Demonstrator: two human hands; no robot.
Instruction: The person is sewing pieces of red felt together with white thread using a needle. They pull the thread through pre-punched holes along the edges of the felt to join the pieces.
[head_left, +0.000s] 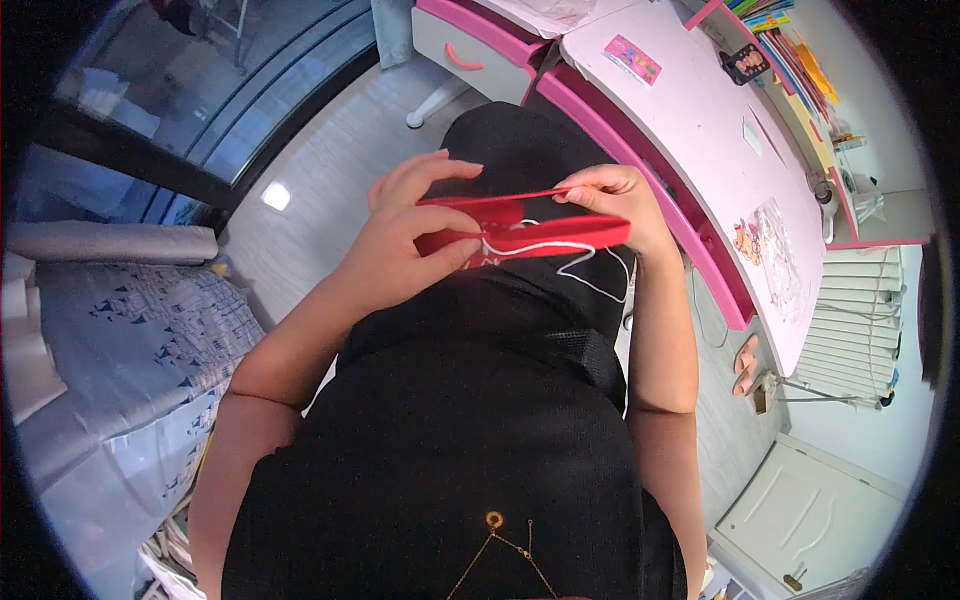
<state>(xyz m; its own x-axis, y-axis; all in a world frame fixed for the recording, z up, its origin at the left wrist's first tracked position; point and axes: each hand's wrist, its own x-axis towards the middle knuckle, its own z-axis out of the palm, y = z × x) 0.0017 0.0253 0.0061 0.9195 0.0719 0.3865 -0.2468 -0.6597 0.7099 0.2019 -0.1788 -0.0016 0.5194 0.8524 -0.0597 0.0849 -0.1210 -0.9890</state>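
Observation:
A red piece of felt or fabric (559, 232), folded or layered, is held above my lap between both hands. My left hand (427, 225) pinches its near left edge between thumb and index finger, the other fingers spread above it. My right hand (619, 199) pinches the far layer's right end between thumb and fingers; something small and orange shows at the fingertips, too small to tell. A white thread (581, 271) runs from near my left fingertips across the red fabric and hangs in a loop at its right. White stitches or marks show on the fabric near my left thumb.
A pink and white desk (675, 112) with an open pink drawer (645, 176) stands at the right, bearing a pink card (632, 60) and clear plastic wrapping (776, 255). A bed with a patterned cover (172, 322) is at the left. Slippers (745, 365) lie on the floor at right.

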